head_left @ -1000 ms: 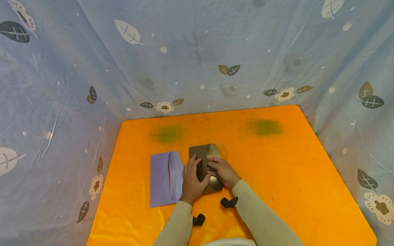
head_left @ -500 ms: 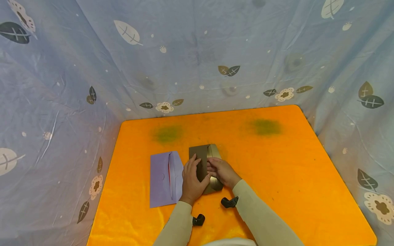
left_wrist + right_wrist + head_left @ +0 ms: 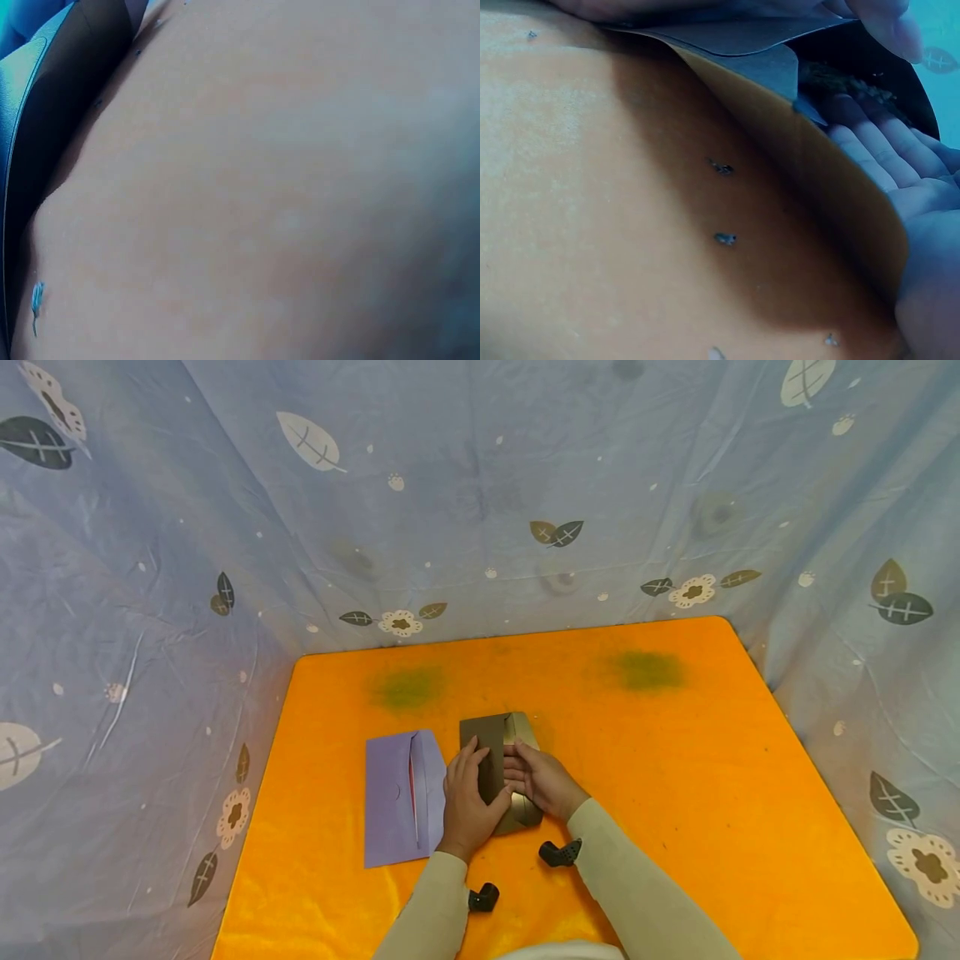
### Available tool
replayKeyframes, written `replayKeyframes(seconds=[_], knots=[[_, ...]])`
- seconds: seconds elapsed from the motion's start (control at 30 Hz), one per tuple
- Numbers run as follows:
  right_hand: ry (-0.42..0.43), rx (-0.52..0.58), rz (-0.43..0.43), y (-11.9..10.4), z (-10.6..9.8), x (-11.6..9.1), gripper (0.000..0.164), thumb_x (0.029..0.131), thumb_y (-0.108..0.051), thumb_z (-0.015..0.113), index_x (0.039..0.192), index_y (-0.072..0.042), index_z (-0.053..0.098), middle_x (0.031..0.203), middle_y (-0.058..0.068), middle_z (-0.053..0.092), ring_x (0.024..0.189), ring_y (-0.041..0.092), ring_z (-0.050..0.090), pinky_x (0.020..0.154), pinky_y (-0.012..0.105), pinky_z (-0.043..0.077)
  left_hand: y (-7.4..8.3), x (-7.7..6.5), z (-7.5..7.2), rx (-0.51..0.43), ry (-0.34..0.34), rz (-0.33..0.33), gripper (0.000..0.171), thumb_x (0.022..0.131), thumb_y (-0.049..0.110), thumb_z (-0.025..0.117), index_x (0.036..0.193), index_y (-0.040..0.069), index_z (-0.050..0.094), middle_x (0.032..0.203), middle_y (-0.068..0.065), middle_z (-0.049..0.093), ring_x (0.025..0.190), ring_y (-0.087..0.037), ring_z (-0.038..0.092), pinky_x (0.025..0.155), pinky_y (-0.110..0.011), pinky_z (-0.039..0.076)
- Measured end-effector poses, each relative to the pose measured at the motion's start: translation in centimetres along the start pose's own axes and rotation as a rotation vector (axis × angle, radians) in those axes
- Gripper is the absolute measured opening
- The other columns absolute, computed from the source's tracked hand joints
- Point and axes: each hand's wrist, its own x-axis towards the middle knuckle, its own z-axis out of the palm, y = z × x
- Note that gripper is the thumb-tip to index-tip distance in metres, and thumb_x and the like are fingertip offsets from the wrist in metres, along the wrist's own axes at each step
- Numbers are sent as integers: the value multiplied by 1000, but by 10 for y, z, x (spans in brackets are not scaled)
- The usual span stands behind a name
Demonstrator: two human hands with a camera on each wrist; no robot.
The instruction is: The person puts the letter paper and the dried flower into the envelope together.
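Note:
A dark brown envelope lies in the middle of the table, its shiny gold-toned flap folded out to the right. My left hand rests on its front, fingers extended, thumb near the opening edge. From the right, my right hand reaches palm up into the opening, its fingertips hidden under the front panel. The right wrist view shows those fingers fairly straight inside the dark pocket, beside some rough dark material too dim to name. Mostly blurred skin fills the left wrist view, with the envelope at its upper left.
Left of the brown envelope lies a purple envelope, flap unfolded, with a red and white edge showing in its slit. Under both is an orange-covered table. A patterned curtain stands around its back and sides.
My right hand's thumb has lifted, and more of the palm and fingers shows at the opening. The left hand and both envelopes have stayed put.

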Motion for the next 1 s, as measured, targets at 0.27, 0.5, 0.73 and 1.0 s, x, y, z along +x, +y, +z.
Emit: replayKeyframes(seconds=[0.27,0.5,0.73,1.0], knots=[[-51,26,-9,1,-3,2,66,121,-40,33,162,11,37,144,24,64,124,26,69,103,38,56,-2,0,1,0,7,3,66,92,28,76,152,7,56,171,-15,39,152,-42,35,115,-71,27],[-81,73,-31,2,-4,2,62,122,-36,31,161,10,40,137,19,69,118,24,71,101,38,57,-2,1,0,-2,-13,-16,68,92,29,78,152,7,56,172,-14,38,153,-40,34,119,-68,25],[-10,96,-56,7,-5,1,61,120,-37,40,158,11,40,128,11,67,106,19,71,94,33,59,-3,1,1,6,-1,4,67,91,29,78,150,7,57,169,-17,40,152,-42,36,116,-71,27],[-62,116,-83,10,-8,2,59,121,-35,37,155,12,42,128,14,68,109,22,72,93,39,61,-3,0,2,17,-2,-2,67,89,27,76,150,8,57,170,-15,40,152,-42,36,116,-71,28]])
